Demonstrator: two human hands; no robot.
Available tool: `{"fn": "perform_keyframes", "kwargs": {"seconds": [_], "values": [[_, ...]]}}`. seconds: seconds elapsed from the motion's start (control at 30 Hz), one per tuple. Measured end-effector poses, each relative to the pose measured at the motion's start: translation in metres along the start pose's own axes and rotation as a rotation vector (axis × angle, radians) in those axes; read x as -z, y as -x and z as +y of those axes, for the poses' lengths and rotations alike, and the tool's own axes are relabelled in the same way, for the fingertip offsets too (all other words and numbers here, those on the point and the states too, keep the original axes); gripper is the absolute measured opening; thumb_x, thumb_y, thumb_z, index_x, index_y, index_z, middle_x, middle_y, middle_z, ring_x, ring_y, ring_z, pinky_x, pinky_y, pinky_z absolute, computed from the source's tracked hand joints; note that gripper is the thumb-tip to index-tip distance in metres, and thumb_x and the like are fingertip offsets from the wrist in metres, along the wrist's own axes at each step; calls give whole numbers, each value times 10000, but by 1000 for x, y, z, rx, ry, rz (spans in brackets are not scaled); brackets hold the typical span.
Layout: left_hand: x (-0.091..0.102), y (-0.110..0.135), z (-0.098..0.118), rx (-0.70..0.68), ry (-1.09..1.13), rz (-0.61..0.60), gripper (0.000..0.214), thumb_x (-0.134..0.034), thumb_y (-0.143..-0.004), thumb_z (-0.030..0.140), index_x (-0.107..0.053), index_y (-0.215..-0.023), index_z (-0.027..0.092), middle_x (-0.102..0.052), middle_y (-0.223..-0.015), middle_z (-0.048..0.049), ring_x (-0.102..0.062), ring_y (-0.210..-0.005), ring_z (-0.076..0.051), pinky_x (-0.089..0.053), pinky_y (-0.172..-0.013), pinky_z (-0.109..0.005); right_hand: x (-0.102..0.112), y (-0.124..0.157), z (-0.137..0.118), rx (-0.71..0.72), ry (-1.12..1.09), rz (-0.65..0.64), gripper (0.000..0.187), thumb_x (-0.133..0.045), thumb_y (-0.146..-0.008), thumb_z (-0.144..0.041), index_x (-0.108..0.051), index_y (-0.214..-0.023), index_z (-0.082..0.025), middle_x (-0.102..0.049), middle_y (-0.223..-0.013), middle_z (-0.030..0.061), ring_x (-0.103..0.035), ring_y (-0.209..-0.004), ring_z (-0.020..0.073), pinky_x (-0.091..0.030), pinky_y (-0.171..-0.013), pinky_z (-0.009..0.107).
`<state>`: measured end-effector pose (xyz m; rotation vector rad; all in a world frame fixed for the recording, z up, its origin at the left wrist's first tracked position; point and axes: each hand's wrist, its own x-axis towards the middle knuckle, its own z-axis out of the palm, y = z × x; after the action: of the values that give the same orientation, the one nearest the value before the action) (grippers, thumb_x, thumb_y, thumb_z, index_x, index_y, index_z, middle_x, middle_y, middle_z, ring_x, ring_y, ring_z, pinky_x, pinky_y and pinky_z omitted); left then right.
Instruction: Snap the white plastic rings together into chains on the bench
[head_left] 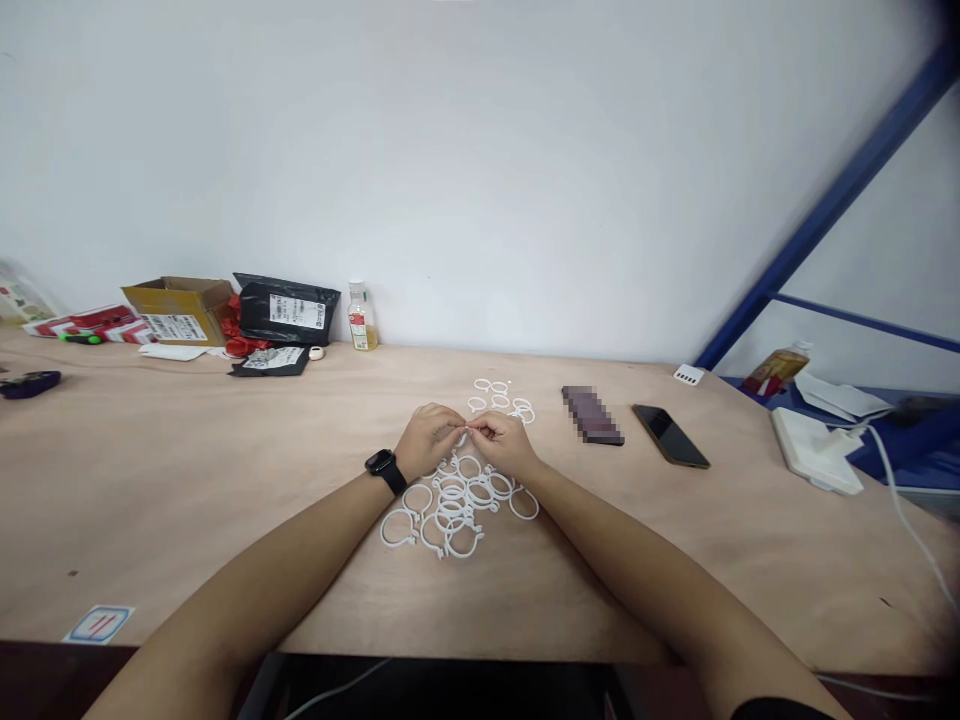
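My left hand (429,437), with a black watch (385,469) on its wrist, and my right hand (504,441) meet fingertip to fingertip over the middle of the wooden table (187,480). Both hands are closed in a pinch on a small white ring (470,428) between them. Under and in front of my hands lies a heap of white plastic rings (450,505), several of them overlapping. A smaller group of white rings (501,397) lies just beyond my hands.
Two phones (670,436) (592,415) lie to the right of the rings. A white box (816,452) and cable sit at the right edge beside a blue metal frame (825,215). At the back left stand a cardboard box (180,310), black bags (285,308) and a small bottle (362,317).
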<state>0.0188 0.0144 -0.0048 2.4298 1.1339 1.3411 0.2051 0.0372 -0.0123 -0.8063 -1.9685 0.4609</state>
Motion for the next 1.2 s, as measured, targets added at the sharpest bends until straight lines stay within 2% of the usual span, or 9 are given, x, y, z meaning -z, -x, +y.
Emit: {"fn": "perform_keyframes", "kwargs": {"seconds": [0.1,0.23,0.33,0.43,0.57,0.7,0.83,1.03,1.2], "values": [[-2,-2,-2,28,51,10,167,-562,-910,323,-681,-885,208,-720,-942,-49,-637,-904,-180,-456,-872,-346,0,-1,1,4,41,15,107,-600,-838,-234,-706,-825,-221,-677,-716,12,-610,-632,150,-490,-618,273],[-4,-1,-6,185,14,46,187,-568,-892,350,-682,-940,209,-710,-993,-62,-622,-963,-205,-445,-897,-361,10,-7,12,114,173,26,181,-523,-899,-241,-702,-928,-228,-695,-859,44,-638,-828,183,-500,-777,308],[-2,2,-5,203,-50,-120,180,-616,-843,381,-698,-839,220,-717,-962,-39,-615,-957,-211,-393,-945,-387,23,-12,26,52,295,107,205,-510,-893,-212,-698,-977,-224,-672,-998,66,-627,-912,194,-494,-809,314],[1,5,1,134,-108,-314,157,-706,-743,384,-708,-785,232,-715,-1002,-14,-602,-1006,-221,-313,-1002,-418,30,-13,35,-62,347,122,204,-536,-851,-188,-704,-960,-223,-642,-1040,63,-621,-803,174,-503,-742,305],[0,6,4,96,-90,-396,63,-680,-736,285,-703,-736,226,-717,-1016,8,-607,-1022,-194,-288,-1019,-388,26,-11,34,-35,301,48,176,-550,-844,-187,-707,-920,-206,-652,-961,59,-611,-791,176,-493,-748,307],[-2,3,-2,126,-14,-285,113,-595,-818,252,-698,-806,209,-734,-910,0,-647,-895,-160,-389,-937,-326,17,-8,21,91,158,-73,147,-558,-879,-230,-701,-909,-212,-676,-910,55,-620,-864,185,-483,-789,309],[-2,0,-6,164,52,-141,189,-541,-889,291,-702,-880,193,-732,-824,-22,-648,-749,-147,-464,-743,-271,11,-6,7,68,28,-180,194,-527,-925,-307,-701,-944,-223,-704,-878,39,-634,-826,172,-483,-772,300],[-2,2,-2,208,104,-27,220,-610,-861,361,-704,-937,177,-718,-841,-47,-642,-759,-158,-499,-734,-275,3,-4,7,-180,-115,-114,174,-609,-827,-317,-708,-877,-184,-683,-682,2,-588,-569,123,-450,-540,223],[-6,4,-2,240,216,15,264,-610,-852,327,-688,-1047,168,-722,-988,-72,-661,-867,-174,-524,-824,-296,1,-6,13,-197,-118,10,155,-605,-807,-280,-710,-861,-180,-710,-743,21,-628,-638,138,-484,-602,244]]}}
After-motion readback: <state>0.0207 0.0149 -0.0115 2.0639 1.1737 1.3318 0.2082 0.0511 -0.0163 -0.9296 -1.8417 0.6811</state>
